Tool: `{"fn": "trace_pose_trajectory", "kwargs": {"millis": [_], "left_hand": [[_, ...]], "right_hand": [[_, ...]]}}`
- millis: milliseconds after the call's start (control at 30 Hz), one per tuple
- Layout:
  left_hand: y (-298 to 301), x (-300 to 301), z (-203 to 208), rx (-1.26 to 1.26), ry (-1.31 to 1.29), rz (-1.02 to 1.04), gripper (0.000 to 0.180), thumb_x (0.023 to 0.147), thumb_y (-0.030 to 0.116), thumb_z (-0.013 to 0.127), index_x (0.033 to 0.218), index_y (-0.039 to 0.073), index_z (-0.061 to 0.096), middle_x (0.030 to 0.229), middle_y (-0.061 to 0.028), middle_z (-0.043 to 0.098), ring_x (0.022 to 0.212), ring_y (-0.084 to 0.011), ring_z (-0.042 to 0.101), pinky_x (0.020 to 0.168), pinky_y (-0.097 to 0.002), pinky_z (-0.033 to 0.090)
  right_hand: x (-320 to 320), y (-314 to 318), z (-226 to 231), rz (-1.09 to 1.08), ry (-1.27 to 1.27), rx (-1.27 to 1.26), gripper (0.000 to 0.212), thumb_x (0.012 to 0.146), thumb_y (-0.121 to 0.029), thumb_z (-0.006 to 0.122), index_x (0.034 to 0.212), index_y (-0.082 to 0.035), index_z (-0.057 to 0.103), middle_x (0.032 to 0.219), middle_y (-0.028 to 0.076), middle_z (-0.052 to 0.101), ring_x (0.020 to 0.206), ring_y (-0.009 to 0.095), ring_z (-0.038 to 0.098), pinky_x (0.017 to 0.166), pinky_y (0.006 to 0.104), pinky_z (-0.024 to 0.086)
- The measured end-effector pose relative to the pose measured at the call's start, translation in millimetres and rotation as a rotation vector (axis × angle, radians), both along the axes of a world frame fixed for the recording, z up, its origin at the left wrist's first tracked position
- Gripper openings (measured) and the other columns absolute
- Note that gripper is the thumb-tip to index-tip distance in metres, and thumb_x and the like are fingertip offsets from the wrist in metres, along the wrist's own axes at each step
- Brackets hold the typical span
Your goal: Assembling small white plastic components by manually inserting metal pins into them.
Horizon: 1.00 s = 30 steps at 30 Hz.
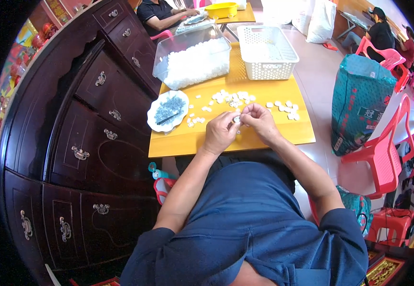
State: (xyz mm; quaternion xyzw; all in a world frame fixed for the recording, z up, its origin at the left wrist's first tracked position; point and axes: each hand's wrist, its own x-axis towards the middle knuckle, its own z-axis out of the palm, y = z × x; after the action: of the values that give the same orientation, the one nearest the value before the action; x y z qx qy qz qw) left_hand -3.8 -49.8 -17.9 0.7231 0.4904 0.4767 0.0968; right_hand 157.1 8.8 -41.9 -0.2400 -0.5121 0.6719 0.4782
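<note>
My left hand [220, 129] pinches a small round white piece [236, 119] above the near part of a yellow table [274, 136]. Close against it is my right hand [259, 123], its fingertips pressed together; what they hold, if anything, is too small to tell. Beyond both hands lies a loose pile of round white pieces [238, 97], with several more white discs [289, 108] to the right. Smaller white bits [196, 120] are scattered to the left. A white scalloped dish [153, 125] there contains small blue-grey clear parts [170, 108] and a dark thin tool [168, 118].
At the table's far side stand a clear bin [161, 52] full of white pieces and a white perforated basket [270, 71]. A dark drawer cabinet [97, 138] borders the left. On the right are a teal bag [359, 105] and pink chairs [383, 157]. Other people sit farther off.
</note>
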Motion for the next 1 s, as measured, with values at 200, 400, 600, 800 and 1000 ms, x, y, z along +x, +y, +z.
{"fn": "trace_pose_trajectory", "kwargs": {"millis": [200, 400, 600, 800, 1000], "left_hand": [[3, -4, -3, -0.162, 0.006, 0.051, 0.026, 0.08, 0.008, 0.075, 0.106, 0.005, 0.07, 0.092, -0.0105, 0.069, 0.067, -0.0224, 0.067, 0.063, -0.0338, 0.053], [16, -12, -23, -0.124, 0.101, 0.118, 0.017, 0.08, 0.009, 0.074, 0.097, 0.005, 0.072, 0.088, -0.0119, 0.07, 0.075, -0.0284, 0.068, 0.07, -0.0385, 0.054], [24, 0, -13, -0.155, 0.238, 0.116, 0.013, 0.083, 0.016, 0.071, 0.092, 0.006, 0.073, 0.088, -0.0119, 0.07, 0.082, -0.0317, 0.068, 0.074, -0.0421, 0.055], [40, 16, -17, -0.18, 0.335, 0.121, 0.014, 0.084, 0.018, 0.07, 0.09, 0.006, 0.074, 0.086, -0.0122, 0.071, 0.081, -0.0311, 0.069, 0.073, -0.0424, 0.055], [50, 21, -26, -0.176, 0.384, 0.157, 0.012, 0.085, 0.018, 0.066, 0.083, 0.007, 0.07, 0.086, -0.0129, 0.07, 0.082, -0.0337, 0.068, 0.073, -0.0458, 0.054]], "right_hand": [[24, 25, -2, -0.156, -0.189, 0.057, 0.011, 0.089, -0.004, 0.065, 0.099, -0.003, 0.064, 0.084, 0.0, 0.067, 0.077, 0.006, 0.062, 0.071, 0.0205, 0.048], [57, 57, -16, -0.403, -0.602, 0.214, 0.016, 0.089, -0.011, 0.061, 0.101, -0.001, 0.065, 0.078, 0.005, 0.07, 0.07, 0.011, 0.066, 0.069, 0.0272, 0.053], [68, 48, 3, -0.57, -0.918, 0.425, 0.017, 0.088, -0.016, 0.063, 0.099, -0.004, 0.069, 0.081, 0.012, 0.072, 0.076, 0.026, 0.072, 0.073, 0.0374, 0.055], [70, 46, 1, -0.598, -1.041, 0.549, 0.014, 0.085, -0.017, 0.068, 0.094, -0.007, 0.07, 0.085, 0.014, 0.071, 0.082, 0.032, 0.07, 0.074, 0.0415, 0.055], [69, 48, -1, -0.647, -1.119, 0.701, 0.011, 0.083, -0.014, 0.066, 0.092, -0.008, 0.07, 0.088, 0.014, 0.07, 0.082, 0.034, 0.069, 0.074, 0.0444, 0.054]]}}
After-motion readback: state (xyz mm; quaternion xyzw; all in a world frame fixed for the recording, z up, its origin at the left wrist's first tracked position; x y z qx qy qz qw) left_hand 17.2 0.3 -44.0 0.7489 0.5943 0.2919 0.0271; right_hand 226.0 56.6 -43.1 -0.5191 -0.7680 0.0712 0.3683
